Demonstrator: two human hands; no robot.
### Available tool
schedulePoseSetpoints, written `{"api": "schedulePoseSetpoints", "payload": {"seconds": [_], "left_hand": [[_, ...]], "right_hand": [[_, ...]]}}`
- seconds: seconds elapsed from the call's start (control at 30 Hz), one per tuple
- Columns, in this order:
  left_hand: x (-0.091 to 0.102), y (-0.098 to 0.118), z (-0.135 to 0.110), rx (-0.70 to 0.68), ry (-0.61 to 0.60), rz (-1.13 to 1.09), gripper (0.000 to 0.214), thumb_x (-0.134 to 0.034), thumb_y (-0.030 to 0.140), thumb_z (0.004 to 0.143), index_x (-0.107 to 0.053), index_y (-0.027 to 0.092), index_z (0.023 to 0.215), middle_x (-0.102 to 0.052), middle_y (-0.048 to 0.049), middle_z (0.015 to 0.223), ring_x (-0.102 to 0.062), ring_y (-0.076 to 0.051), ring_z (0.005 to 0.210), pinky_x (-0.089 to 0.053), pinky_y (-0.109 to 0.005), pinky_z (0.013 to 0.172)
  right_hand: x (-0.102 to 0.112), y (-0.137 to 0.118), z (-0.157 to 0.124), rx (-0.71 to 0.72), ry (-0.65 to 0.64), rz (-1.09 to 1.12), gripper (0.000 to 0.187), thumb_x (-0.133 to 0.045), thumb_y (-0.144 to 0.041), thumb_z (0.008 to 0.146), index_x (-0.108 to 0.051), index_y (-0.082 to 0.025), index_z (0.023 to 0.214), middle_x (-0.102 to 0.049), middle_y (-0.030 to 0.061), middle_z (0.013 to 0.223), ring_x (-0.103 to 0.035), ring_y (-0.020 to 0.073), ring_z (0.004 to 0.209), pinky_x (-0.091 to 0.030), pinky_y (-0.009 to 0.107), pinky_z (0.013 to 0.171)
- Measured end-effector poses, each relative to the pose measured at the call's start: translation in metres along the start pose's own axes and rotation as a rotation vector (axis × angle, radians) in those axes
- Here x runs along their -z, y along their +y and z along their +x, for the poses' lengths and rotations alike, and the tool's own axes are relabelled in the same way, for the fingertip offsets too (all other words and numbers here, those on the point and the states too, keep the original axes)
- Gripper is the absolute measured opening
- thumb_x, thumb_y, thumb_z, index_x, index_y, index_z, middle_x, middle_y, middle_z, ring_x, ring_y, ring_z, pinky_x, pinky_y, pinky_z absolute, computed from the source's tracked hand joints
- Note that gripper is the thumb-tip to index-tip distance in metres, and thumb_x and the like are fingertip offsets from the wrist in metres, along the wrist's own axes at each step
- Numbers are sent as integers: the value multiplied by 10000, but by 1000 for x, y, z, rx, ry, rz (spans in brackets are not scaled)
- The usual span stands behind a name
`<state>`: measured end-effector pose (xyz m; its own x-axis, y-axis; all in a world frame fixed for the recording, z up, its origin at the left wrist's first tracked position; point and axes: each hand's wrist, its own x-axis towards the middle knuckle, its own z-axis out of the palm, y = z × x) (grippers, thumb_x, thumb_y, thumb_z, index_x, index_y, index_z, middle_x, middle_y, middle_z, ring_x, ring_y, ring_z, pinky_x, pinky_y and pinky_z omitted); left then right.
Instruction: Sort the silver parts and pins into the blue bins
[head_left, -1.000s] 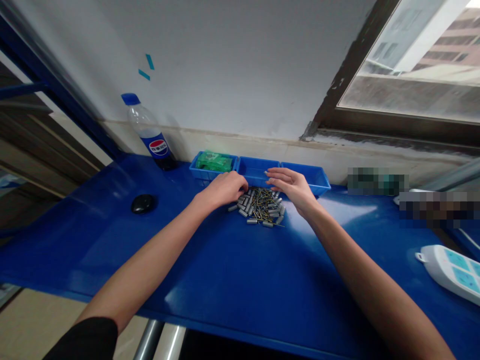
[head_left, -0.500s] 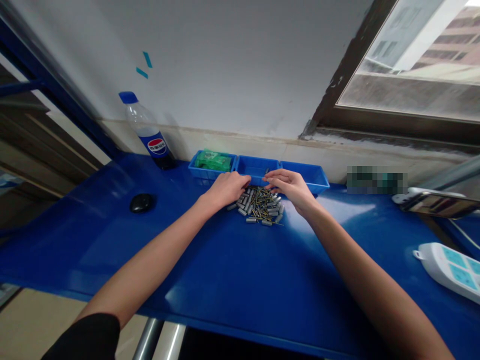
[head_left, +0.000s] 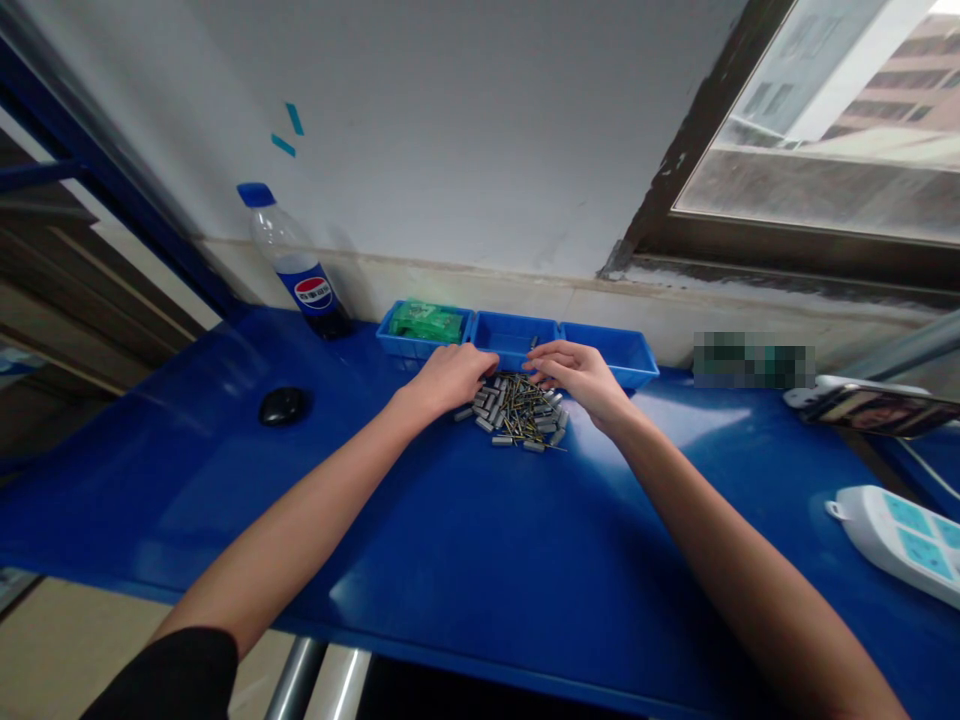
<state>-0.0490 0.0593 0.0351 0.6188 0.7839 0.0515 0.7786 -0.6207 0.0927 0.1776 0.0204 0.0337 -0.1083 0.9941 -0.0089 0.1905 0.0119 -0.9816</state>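
Note:
A heap of small grey metal cylinders and thin brass-coloured pins point(head_left: 517, 415) lies on the blue table point(head_left: 480, 560), just in front of a row of three blue bins point(head_left: 517, 338). My left hand point(head_left: 448, 378) rests on the heap's left edge with its fingers curled down onto the parts. My right hand point(head_left: 574, 372) hovers at the heap's far right, fingertips pinched together on a small dark part near the middle bin's front rim. The left bin holds green packets point(head_left: 426, 320).
A cola bottle point(head_left: 292, 262) with a blue cap stands at the back left by the wall. A black mouse point(head_left: 283, 405) lies to the left. A white power strip point(head_left: 896, 535) and a phone point(head_left: 874, 405) are at the right.
My right hand's fingers have drawn together from spread into a pinch near the middle bin. The left hand has barely shifted on the heap.

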Motion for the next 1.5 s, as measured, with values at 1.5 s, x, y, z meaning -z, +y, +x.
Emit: {"api": "schedulePoseSetpoints", "payload": {"seconds": [1.5], "left_hand": [[-4, -6, 4, -47, -5, 20, 292, -588, 114, 874, -789, 194, 1070, -790, -135, 1028, -751, -265, 943, -530, -324, 779]], "right_hand": [[1, 6, 5, 148, 180, 241, 232, -805, -327, 772, -768, -204, 965, -795, 96, 1090, -757, 268, 1080, -582, 448, 1028]]}}
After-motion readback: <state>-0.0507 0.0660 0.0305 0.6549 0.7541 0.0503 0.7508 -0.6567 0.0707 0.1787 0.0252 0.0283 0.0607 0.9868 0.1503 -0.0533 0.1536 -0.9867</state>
